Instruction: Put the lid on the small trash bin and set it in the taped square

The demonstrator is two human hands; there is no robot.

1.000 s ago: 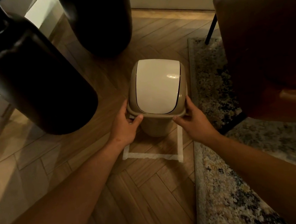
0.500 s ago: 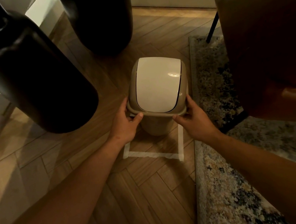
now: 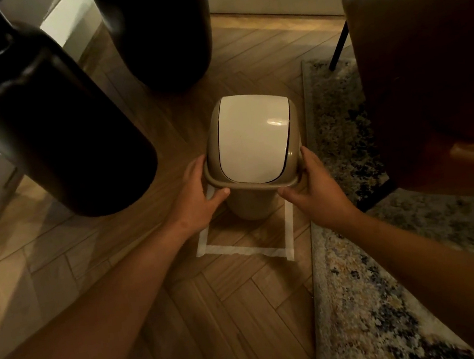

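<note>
A small beige trash bin (image 3: 251,206) stands over the far part of a white taped square (image 3: 245,249) on the wooden floor. Its lid (image 3: 251,138), a tan frame with a white swing flap, sits on top of the bin. My left hand (image 3: 198,193) grips the lid's left rim, thumb under the front edge. My right hand (image 3: 315,187) grips the right rim the same way. The bin's base and the far side of the tape are hidden behind the bin.
Two large dark vases stand close by, one at the left (image 3: 51,128) and one behind (image 3: 162,35). A patterned rug (image 3: 374,296) borders the tape on the right. A brown chair (image 3: 431,63) with a black leg (image 3: 338,45) looms at upper right.
The bin and both hands have held almost the same place over the taped square; only a slight shift of the view is visible.
</note>
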